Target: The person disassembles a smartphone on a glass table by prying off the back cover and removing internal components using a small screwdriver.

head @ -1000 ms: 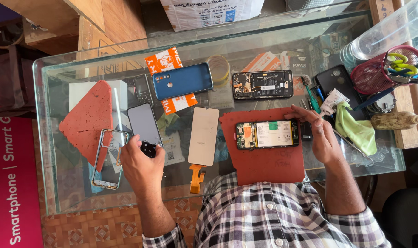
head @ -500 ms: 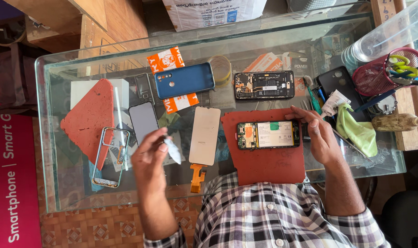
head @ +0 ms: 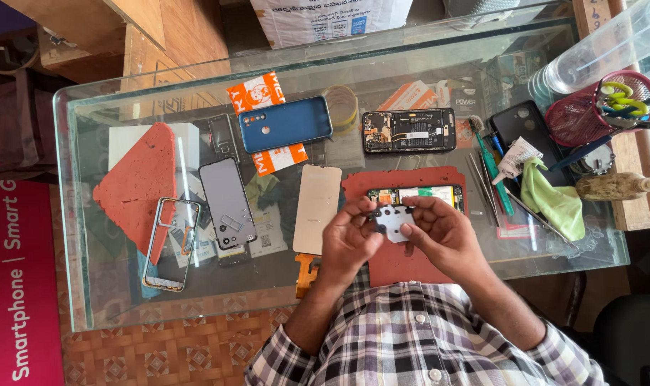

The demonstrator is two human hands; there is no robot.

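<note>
Both hands meet over the red mat [head: 403,264] near the table's front edge. My left hand [head: 348,239] and my right hand [head: 439,232] pinch a small pale grey phone part with black round holes [head: 391,219] between their fingertips. Under them, partly hidden, lies an opened phone [head: 418,195] with its insides showing. A beige display panel [head: 317,209] with an orange flex cable lies just left of my left hand.
On the glass table [head: 82,214]: a blue back cover [head: 286,124], another opened phone [head: 409,130], a grey back cover [head: 227,202], a phone frame [head: 171,243], a red triangular mat [head: 136,182]. Right: tweezers and screwdriver [head: 491,175], green cloth [head: 553,204], red basket [head: 596,107].
My left hand left the items at the left of the table and came right to the red mat with a small part. My right hand rose from the opened phone to join it.
</note>
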